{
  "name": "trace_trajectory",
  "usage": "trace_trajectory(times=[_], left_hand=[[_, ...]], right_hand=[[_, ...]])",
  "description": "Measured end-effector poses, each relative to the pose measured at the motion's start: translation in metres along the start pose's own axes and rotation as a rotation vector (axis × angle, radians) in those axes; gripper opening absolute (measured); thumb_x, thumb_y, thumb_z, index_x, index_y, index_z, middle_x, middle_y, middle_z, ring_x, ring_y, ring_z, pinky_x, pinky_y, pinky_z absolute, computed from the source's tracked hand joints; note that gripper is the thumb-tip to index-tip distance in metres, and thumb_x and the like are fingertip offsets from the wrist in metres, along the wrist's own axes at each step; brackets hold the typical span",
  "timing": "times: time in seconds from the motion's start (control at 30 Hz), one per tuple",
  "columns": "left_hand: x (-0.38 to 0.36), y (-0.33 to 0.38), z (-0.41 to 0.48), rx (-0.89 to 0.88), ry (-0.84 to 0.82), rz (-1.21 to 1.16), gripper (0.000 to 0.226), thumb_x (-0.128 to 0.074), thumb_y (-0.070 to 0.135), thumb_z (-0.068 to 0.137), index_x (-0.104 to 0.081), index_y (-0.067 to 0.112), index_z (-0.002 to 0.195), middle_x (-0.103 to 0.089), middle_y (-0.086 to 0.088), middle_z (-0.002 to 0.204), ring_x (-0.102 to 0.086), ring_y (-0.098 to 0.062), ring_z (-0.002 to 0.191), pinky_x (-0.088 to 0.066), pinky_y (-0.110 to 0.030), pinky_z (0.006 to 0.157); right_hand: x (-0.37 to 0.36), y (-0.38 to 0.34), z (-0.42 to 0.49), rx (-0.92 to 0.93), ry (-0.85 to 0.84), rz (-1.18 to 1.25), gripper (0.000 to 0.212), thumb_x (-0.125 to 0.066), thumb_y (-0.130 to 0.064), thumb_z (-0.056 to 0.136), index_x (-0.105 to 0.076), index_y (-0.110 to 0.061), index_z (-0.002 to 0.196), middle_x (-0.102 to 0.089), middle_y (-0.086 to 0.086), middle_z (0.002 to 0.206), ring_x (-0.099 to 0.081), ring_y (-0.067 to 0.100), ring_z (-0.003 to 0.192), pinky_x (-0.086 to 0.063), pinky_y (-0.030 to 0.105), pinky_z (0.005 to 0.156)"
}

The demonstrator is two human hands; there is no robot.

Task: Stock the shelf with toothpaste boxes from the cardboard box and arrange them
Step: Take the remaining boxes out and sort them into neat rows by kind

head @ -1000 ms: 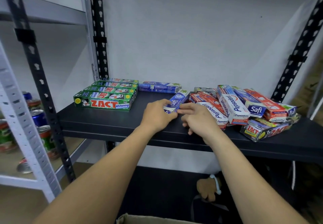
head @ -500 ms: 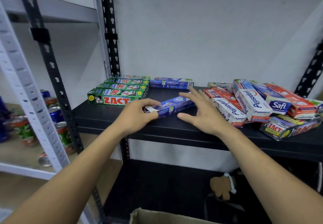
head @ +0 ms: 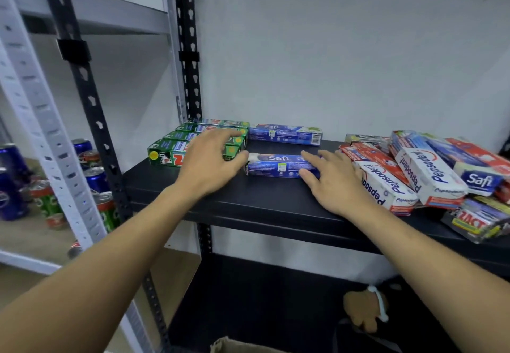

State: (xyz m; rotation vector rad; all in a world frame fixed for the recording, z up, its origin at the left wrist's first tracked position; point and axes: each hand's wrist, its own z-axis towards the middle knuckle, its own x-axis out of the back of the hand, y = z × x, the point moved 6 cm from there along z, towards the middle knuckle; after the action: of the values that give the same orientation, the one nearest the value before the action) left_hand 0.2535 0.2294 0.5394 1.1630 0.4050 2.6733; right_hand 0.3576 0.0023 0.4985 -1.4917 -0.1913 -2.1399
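Firstly, cans (head: 96, 184): they stand on the neighbouring shelf, well apart from the work.
Zact row (head: 171, 145): green boxes packed side by side at the left end of the black shelf (head: 248, 206).
Left hand (head: 212, 159): released, fingers spread above the Zact row, thumb touching the left end of the front Safi box.
Front Safi box (head: 278, 165): flat on the shelf, parallel to the rear Safi box (head: 285, 134), with a gap between them.
Handling: a light, stiff carton that likely slides easily; best taken by its two short ends, since the long faces may dent.
Right hand (head: 334, 184): unclenched, straight fingers pressing the box's right end.
Pile (head: 414, 170): Pepsodent, Safi and Zact boxes heaped, unsorted.
Change: half a second earlier the box lay slanted with the left hand gripping it; now it sits square.
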Motion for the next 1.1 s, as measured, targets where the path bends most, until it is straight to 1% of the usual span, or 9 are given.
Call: trace_trajectory(times=[0.07,0.13,0.2,0.27,0.33,0.6,0.73,1.1], left_hand=[[-0.005,-0.018,0.008,0.066,-0.024,0.080,0.060,-0.048,0.056,0.085,-0.058,0.022,0.134,-0.060,-0.002,0.137,-0.050,-0.023,0.129,-0.035,-0.042,0.108],[-0.017,-0.030,0.011,0.083,-0.107,0.141,0.068,-0.040,0.060,0.087,-0.052,0.021,0.141,-0.053,-0.004,0.145,-0.041,-0.025,0.138,-0.027,-0.044,0.113],[-0.029,-0.037,0.011,0.091,-0.187,0.201,0.074,-0.029,0.066,0.088,-0.045,0.024,0.146,-0.046,-0.002,0.151,-0.032,-0.025,0.144,-0.018,-0.048,0.117],[-0.037,-0.040,0.011,0.089,-0.237,0.259,0.077,-0.021,0.070,0.087,-0.042,0.028,0.148,-0.040,0.003,0.155,-0.027,-0.022,0.147,-0.013,-0.049,0.118],[-0.039,-0.041,0.012,0.081,-0.236,0.282,0.079,-0.018,0.071,0.087,-0.041,0.029,0.149,-0.036,0.006,0.157,-0.025,-0.020,0.147,-0.012,-0.048,0.118],[-0.040,-0.042,0.011,0.058,-0.211,0.315,0.077,-0.016,0.070,0.088,-0.041,0.030,0.149,-0.037,0.007,0.157,-0.026,-0.019,0.147,-0.014,-0.047,0.117],[-0.040,-0.042,0.011,0.060,-0.208,0.314,0.077,-0.016,0.070,0.087,-0.041,0.030,0.148,-0.037,0.007,0.157,-0.025,-0.018,0.147,-0.013,-0.045,0.117],[-0.041,-0.043,0.012,0.056,-0.209,0.315,0.077,-0.015,0.070,0.087,-0.041,0.031,0.148,-0.036,0.009,0.157,-0.025,-0.016,0.147,-0.013,-0.045,0.118]], right_hand=[[-0.003,-0.001,0.006,-0.024,-0.001,-0.055,0.053,-0.031,-0.058,0.099,-0.029,-0.043,0.150,-0.032,0.001,0.157,-0.017,0.031,0.147,-0.020,0.056,0.113],[-0.005,-0.004,0.013,-0.040,0.007,-0.095,0.054,-0.029,-0.057,0.100,-0.027,-0.041,0.151,-0.031,0.002,0.157,-0.017,0.031,0.146,-0.022,0.057,0.111],[-0.009,-0.006,0.022,-0.061,0.014,-0.102,0.053,-0.029,-0.056,0.100,-0.027,-0.040,0.151,-0.030,0.003,0.158,-0.016,0.032,0.147,-0.021,0.057,0.111],[-0.013,-0.008,0.032,-0.085,0.005,-0.091,0.053,-0.029,-0.055,0.101,-0.026,-0.039,0.152,-0.027,0.004,0.159,-0.014,0.033,0.147,-0.019,0.056,0.113],[-0.018,-0.009,0.042,-0.108,0.001,-0.078,0.053,-0.030,-0.054,0.101,-0.026,-0.039,0.152,-0.026,0.005,0.160,-0.013,0.034,0.147,-0.018,0.056,0.114],[-0.031,-0.011,0.078,-0.126,0.007,-0.101,0.053,-0.030,-0.052,0.101,-0.028,-0.036,0.151,-0.029,0.008,0.157,-0.017,0.035,0.145,-0.020,0.059,0.111],[-0.036,-0.009,0.089,-0.128,0.003,-0.080,0.053,-0.029,-0.052,0.101,-0.028,-0.036,0.151,-0.027,0.009,0.158,-0.013,0.035,0.146,-0.017,0.059,0.113],[-0.042,-0.005,0.107,-0.110,0.024,-0.037,0.055,-0.032,-0.053,0.100,-0.029,-0.032,0.151,-0.021,0.008,0.160,-0.011,0.035,0.146,-0.014,0.058,0.114]])
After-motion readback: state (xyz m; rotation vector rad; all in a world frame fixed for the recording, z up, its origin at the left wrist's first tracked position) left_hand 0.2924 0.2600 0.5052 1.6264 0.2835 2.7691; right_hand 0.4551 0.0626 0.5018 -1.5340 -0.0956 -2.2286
